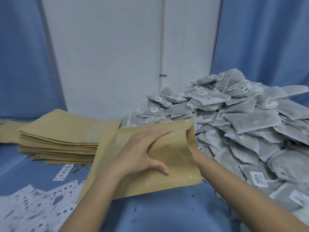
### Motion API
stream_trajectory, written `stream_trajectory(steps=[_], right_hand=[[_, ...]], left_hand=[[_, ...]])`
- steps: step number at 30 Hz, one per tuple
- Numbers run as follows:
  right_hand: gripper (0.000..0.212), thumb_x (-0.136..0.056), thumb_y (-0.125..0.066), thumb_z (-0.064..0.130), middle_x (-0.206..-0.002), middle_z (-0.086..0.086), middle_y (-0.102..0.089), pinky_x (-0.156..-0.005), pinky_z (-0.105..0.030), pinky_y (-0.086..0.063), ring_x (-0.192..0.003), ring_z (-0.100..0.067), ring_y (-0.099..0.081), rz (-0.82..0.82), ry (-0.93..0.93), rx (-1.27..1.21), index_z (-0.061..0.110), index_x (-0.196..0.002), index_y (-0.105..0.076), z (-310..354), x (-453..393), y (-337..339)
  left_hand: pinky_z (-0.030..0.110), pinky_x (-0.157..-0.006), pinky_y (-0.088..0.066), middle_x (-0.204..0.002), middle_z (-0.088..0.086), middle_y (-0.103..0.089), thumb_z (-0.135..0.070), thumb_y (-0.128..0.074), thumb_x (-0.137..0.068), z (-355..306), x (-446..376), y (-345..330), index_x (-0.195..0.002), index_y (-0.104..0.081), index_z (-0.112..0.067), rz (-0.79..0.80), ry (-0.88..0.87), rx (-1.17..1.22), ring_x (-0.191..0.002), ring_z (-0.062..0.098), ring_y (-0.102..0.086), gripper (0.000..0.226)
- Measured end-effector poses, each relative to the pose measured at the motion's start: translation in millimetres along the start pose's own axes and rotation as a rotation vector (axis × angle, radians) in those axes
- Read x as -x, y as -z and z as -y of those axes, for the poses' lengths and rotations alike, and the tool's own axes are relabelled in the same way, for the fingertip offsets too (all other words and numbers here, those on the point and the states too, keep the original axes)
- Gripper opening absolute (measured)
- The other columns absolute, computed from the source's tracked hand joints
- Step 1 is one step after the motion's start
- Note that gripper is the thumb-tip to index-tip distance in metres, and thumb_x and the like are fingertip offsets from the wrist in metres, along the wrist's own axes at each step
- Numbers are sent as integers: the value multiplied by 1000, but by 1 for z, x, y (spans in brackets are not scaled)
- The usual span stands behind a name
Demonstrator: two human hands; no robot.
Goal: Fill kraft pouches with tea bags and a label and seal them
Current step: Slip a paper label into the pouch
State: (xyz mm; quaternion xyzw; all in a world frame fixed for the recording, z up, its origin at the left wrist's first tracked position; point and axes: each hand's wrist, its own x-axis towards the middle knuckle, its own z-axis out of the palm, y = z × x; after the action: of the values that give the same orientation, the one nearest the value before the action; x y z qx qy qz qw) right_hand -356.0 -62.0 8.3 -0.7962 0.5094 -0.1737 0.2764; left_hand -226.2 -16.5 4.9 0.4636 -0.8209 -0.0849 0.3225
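Note:
A kraft pouch lies tilted at the centre with its open mouth toward the right. My left hand rests on top of it, fingers fairly straight and the thumb spread along the lower side. My right forearm reaches in from the lower right, and my right hand is hidden inside the pouch's mouth. A big heap of grey tea bags with small white tags fills the right side. Loose white printed labels lie scattered at the lower left.
A thick stack of flat kraft pouches sits at the left behind the held pouch. Everything lies on a blue cloth sprinkled with tea crumbs. A white wall with a pipe and blue curtains stand behind.

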Motion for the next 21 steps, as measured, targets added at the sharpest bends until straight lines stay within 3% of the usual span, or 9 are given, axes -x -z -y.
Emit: stream_trajectory(steps=[1,2,3,4,7,11,14,17,21], right_hand=[[34,-91,-49,1,-120,-9,-53,-77,4,-36,-99,13,-50,11,248,62,10,-124,-41,-22,14,10],[22,-89,-52,5,-101,2,-56,-67,6,-35,-82,23,-48,114,320,-16,12,-111,-51,-6,38,17],[16,-85,-54,10,-89,13,-54,-65,4,-35,-74,26,-48,124,340,-85,21,-97,-54,11,50,40],[17,-83,-58,12,-89,18,-55,-69,3,-36,-78,26,-50,130,428,-113,25,-94,-55,8,57,54],[30,-83,-67,9,-110,12,-65,-91,-12,-43,-103,4,-59,-82,598,-104,17,-112,-64,13,57,65],[19,-86,-59,41,-93,19,-69,-80,-21,-48,-89,1,-62,-427,703,158,29,-93,-72,23,78,99],[22,-89,-54,47,-96,19,-69,-84,-28,-51,-91,-2,-64,-282,633,49,35,-99,-69,35,86,100],[35,-89,-48,50,-115,20,-63,-99,-35,-44,-109,2,-56,-169,574,81,36,-118,-61,38,89,87],[51,-88,-46,56,-135,20,-49,-109,-32,-32,-128,1,-42,105,588,-156,35,-134,-46,42,96,84]], left_hand=[[8,-103,-25,-127,-41,-43,-38,-92,-46,-1,5,4,-123,-41,-61,-12,16,62,-121,-15,-37,95],[4,-98,-28,-123,-45,-46,-33,-93,-45,-1,9,9,-118,-43,-65,-38,46,140,-119,-19,-38,94],[2,-93,-31,-121,-44,-49,-29,-94,-43,-1,12,16,-116,-47,-64,-70,83,221,-116,-20,-42,94],[2,-88,-35,-119,-40,-54,-26,-95,-41,0,15,22,-117,-50,-60,-94,114,295,-113,-19,-46,94],[6,-82,-42,-116,-25,-63,-26,-92,-42,-6,19,40,-116,-57,-55,-84,80,446,-109,-7,-57,87],[23,-95,-46,-126,-8,-63,-14,-86,-60,-15,16,59,-123,-58,-40,-128,-31,641,-118,13,-58,74],[22,-89,-48,-128,-2,-62,-23,-76,-74,-23,11,58,-127,-56,-33,-157,-52,809,-117,19,-59,58],[20,-92,-45,-131,-7,-59,-29,-81,-69,-33,10,40,-130,-52,-33,-127,-30,817,-123,11,-54,68],[26,-99,-44,-131,-4,-59,-38,-76,-71,-38,8,45,-136,-48,-34,-183,-42,840,-124,14,-53,71]])
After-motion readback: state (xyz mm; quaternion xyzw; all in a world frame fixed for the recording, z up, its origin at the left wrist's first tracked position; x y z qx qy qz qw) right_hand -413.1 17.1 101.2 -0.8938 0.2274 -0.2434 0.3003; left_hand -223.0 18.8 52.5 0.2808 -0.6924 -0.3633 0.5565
